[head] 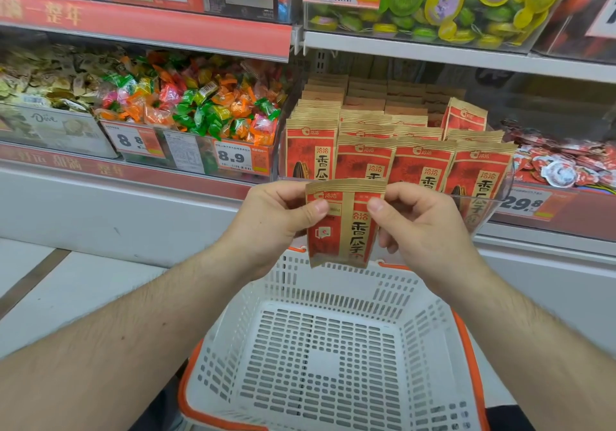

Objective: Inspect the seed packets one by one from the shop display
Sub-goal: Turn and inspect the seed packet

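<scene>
One red-and-tan seed packet (343, 224) hangs upright between a person's two hands, in front of the shop display and above the far rim of a white basket (326, 360). Its lower edge sits just over the slotted far wall; open air lies below it, down to the basket's floor. The left hand (271, 227) pinches the packet's upper left corner, thumb pressed on the front and the other fingers curled behind. The right hand (421, 227) pinches the upper right side the same way, thumb forward and fingers folded behind the packet, so both side edges are partly covered. Both forearms reach in from the bottom corners, wrists turned slightly inward.

Just behind the packet, rows of matching packets (393, 150) stand upright in a clear bin (493, 197), packed close and filling it front to back; the held packet hides the lower part of the front row. One packet at the back right tilts above the rest. The bin's curved right wall juts forward, near the right hand. To the left, a clear tray of wrapped candies (200, 107) carries a price tag (235, 157) reading 8.9. A tag (523, 202) below the bin appears to read 29.8, though it is blurred. The basket's orange handles (466, 357) run along its sides, and its near edge is cut off by the frame.
</scene>
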